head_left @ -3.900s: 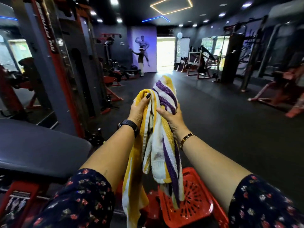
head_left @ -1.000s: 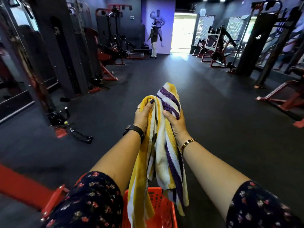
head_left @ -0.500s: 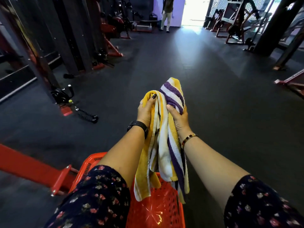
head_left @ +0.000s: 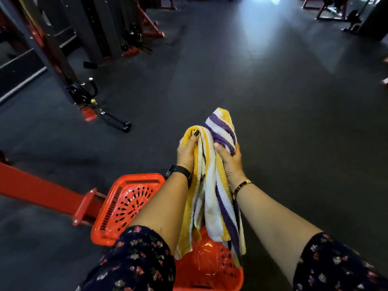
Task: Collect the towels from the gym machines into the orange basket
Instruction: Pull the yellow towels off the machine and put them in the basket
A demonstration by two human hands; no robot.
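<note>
A yellow, white and purple striped towel [head_left: 212, 192] hangs bunched between both hands. My left hand [head_left: 186, 153] grips its yellow fold from the left, thumb on top. My right hand [head_left: 230, 158] grips the purple-striped fold from the right. The towel's lower end dangles into the orange basket [head_left: 126, 206], which stands on the floor directly under my arms. My forearms and the towel hide much of the basket's inside; the part that shows holds nothing.
A red machine beam [head_left: 42, 192] runs along the floor to the basket's left edge. A cable machine with a rope handle [head_left: 114, 120] stands at the left. Dark rubber floor [head_left: 273, 101] stretches ahead and right, with more machines along the far edge.
The view has tilted downward, so more of the orange basket shows. Both hands have lowered the towel, and its end now hangs into the basket. The grip is unchanged.
</note>
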